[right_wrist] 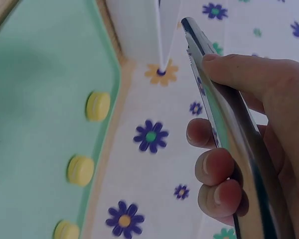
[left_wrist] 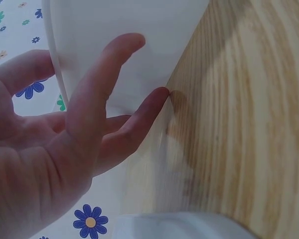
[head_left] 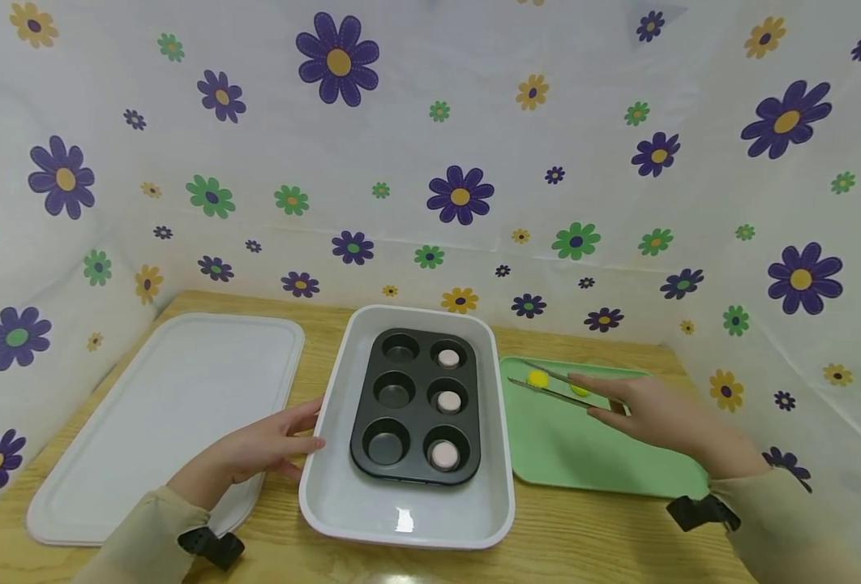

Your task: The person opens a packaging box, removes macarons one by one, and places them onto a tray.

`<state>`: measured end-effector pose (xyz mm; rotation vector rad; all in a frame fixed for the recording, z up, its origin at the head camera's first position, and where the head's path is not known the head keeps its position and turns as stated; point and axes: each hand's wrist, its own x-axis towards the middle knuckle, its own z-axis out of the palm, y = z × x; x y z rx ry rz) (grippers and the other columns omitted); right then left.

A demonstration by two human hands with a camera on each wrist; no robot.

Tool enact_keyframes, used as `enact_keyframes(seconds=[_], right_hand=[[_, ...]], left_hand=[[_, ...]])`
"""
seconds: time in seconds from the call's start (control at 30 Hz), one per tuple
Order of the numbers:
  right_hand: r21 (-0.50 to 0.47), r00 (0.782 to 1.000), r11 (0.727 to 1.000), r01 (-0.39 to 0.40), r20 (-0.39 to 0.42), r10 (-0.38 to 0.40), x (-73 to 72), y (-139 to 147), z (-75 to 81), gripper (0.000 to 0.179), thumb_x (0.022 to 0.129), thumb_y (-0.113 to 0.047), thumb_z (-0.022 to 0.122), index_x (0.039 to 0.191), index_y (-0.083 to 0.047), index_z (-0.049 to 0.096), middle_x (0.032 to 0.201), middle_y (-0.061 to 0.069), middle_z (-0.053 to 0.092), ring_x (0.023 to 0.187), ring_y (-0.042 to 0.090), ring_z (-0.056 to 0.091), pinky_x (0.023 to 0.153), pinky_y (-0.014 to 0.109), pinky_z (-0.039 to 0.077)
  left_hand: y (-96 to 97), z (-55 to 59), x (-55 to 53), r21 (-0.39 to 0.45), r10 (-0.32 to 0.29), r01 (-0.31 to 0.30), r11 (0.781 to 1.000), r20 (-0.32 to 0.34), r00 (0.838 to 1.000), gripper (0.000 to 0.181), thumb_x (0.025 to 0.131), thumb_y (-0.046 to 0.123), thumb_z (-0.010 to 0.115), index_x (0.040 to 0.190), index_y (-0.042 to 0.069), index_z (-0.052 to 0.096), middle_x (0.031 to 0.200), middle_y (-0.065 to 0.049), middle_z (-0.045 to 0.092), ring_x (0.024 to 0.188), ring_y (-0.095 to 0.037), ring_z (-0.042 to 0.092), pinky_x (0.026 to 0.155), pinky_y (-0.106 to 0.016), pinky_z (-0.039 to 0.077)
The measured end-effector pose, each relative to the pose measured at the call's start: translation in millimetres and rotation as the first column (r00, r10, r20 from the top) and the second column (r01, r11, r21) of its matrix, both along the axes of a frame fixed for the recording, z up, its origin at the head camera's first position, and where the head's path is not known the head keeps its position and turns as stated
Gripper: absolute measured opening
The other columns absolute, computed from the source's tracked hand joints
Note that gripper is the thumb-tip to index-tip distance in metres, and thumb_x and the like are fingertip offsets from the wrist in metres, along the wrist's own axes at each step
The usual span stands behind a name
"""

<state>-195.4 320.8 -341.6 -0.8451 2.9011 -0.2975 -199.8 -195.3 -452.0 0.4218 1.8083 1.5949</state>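
My right hand (head_left: 653, 414) grips metal tongs (head_left: 554, 395), their arms apart, above the green tray (head_left: 584, 446). Three yellow macarons (right_wrist: 98, 106) show along the tray's edge in the right wrist view; from the head, the tongs and hand partly cover that row. My left hand (head_left: 273, 442) rests at the left side of a white tub (head_left: 401, 519), its thumb over the rim and its other fingers loosely spread by the outer wall. Inside the tub lies a dark muffin tin (head_left: 416, 414). Three pale pink macarons (head_left: 448, 402) sit in its right-hand cups; the left-hand cups hold nothing.
A large white tray (head_left: 175, 405) lies on the wooden table (head_left: 372, 564) to the left of the tub. The green tray stands close against the tub's right side. A flower-patterned sheet (head_left: 401, 146) hangs behind the table and along both sides.
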Motion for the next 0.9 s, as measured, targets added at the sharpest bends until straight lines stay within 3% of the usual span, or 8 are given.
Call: enact_keyframes(seconds=[0.1,0.3,0.6,0.9], right_hand=[[-0.014,0.998,0.998,-0.063,-0.012,0.063,3.2,-12,2.7,0.049,0.097,-0.022,0.064,0.144,-0.017,0.053,0.109,0.001,0.073,0.058,-0.004,0.044,0.055,0.017,0.042],[0.008,0.993,0.993,-0.117,-0.013,0.117,8.7,-29,7.5,0.051,0.095,-0.023,0.066,0.144,-0.02,0.053,0.074,-0.015,0.06,0.057,-0.005,0.042,0.052,0.017,0.042],[0.037,0.987,0.987,-0.155,0.058,0.152,7.4,-48,8.4,0.049,0.095,-0.025,0.067,0.142,-0.024,0.056,0.064,-0.018,0.048,0.055,-0.004,0.038,0.051,0.017,0.039],[0.049,0.953,0.959,-0.281,0.136,0.272,3.8,-69,7.5,0.048,0.095,-0.024,0.067,0.141,-0.017,0.057,0.06,-0.015,0.046,0.054,-0.004,0.037,0.051,0.016,0.039]], left_hand=[[-0.9,-1.2,-0.2,-0.001,0.002,-0.002,1.0,-0.002,1.0,0.079,0.102,0.015,0.054,0.16,0.009,0.002,0.16,-0.033,0.013,0.118,-0.029,0.059,0.076,-0.042,0.062],[-1.1,-1.0,0.3,-0.007,0.007,-0.007,1.0,-0.007,1.0,0.079,0.102,0.016,0.055,0.16,0.009,0.002,0.16,-0.033,0.014,0.117,-0.029,0.059,0.077,-0.042,0.062],[-0.1,0.3,0.6,0.011,-0.004,0.004,1.0,-0.005,1.0,0.079,0.102,0.015,0.054,0.16,0.009,0.001,0.16,-0.033,0.012,0.121,-0.031,0.057,0.079,-0.045,0.061],[-0.2,-1.0,0.4,0.017,-0.006,0.006,1.0,0.001,1.0,0.078,0.102,0.014,0.054,0.16,0.008,0.001,0.16,-0.032,0.013,0.119,-0.03,0.058,0.078,-0.044,0.062]])
